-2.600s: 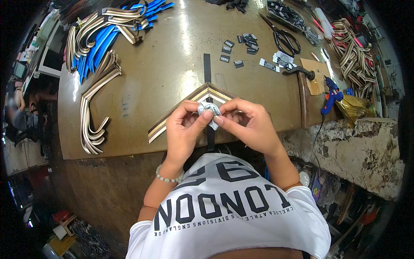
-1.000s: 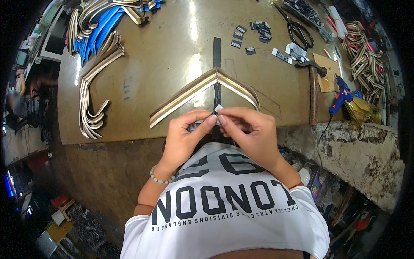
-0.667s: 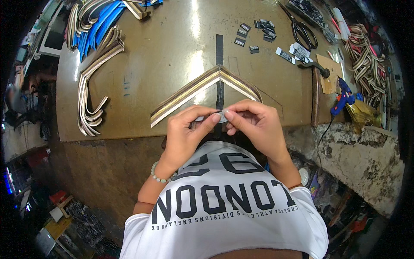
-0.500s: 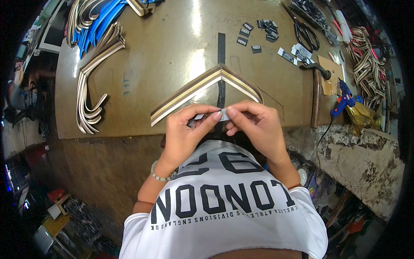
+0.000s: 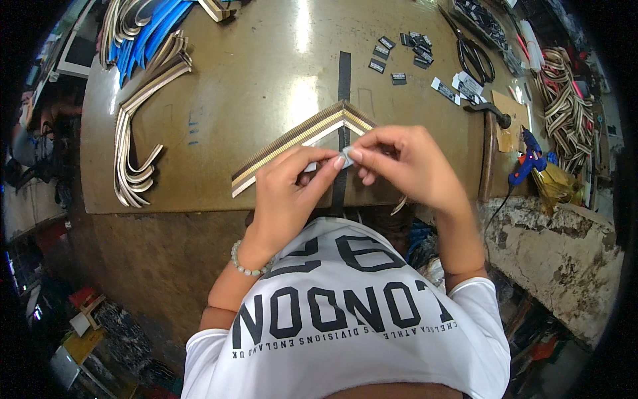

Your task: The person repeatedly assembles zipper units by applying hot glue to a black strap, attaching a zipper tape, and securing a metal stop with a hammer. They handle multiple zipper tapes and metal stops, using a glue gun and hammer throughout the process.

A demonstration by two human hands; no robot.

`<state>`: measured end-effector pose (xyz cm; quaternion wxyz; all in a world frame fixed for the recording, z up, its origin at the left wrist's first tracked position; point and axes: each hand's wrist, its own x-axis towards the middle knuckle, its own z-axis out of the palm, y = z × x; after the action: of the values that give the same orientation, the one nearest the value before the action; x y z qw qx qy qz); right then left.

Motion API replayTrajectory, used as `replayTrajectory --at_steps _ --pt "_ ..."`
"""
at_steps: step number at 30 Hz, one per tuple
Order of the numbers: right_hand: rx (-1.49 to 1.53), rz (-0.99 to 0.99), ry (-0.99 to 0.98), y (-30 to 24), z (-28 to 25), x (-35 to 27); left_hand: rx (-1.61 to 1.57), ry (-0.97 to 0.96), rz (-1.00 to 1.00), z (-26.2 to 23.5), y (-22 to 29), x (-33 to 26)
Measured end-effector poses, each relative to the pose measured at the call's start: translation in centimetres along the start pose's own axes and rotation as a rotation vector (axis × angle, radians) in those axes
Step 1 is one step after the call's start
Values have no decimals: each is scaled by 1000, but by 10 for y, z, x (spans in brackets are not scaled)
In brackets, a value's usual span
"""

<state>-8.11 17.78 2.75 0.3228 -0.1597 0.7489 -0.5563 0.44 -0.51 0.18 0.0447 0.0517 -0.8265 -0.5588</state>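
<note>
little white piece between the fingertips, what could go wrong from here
1. Both hands, left hand and right hand, pinch the small white piece only at its edges by the fingertips; it may slip and drop past the table edge.
2. The hands hang right above the V-shaped striped collar; a bump could shift it off the black strip.
3. The glue gun sits by the right forearm, and its cord could snag.

A brown surface is carrying a striped chevron centrally, labels and scissors toward one o'clock, trims at nine.
</note>
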Motion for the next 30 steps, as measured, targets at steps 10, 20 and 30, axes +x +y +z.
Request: replayTrajectory --at_steps 10,20,30 --pt "-237 33 102 23 -13 59 218 47 97 12 -27 54" --pt "-221 22 149 18 -10 56 213 117 80 21 -27 52" --pt "-618 -148 90 17 20 -2 279 74 108 21 -33 51"
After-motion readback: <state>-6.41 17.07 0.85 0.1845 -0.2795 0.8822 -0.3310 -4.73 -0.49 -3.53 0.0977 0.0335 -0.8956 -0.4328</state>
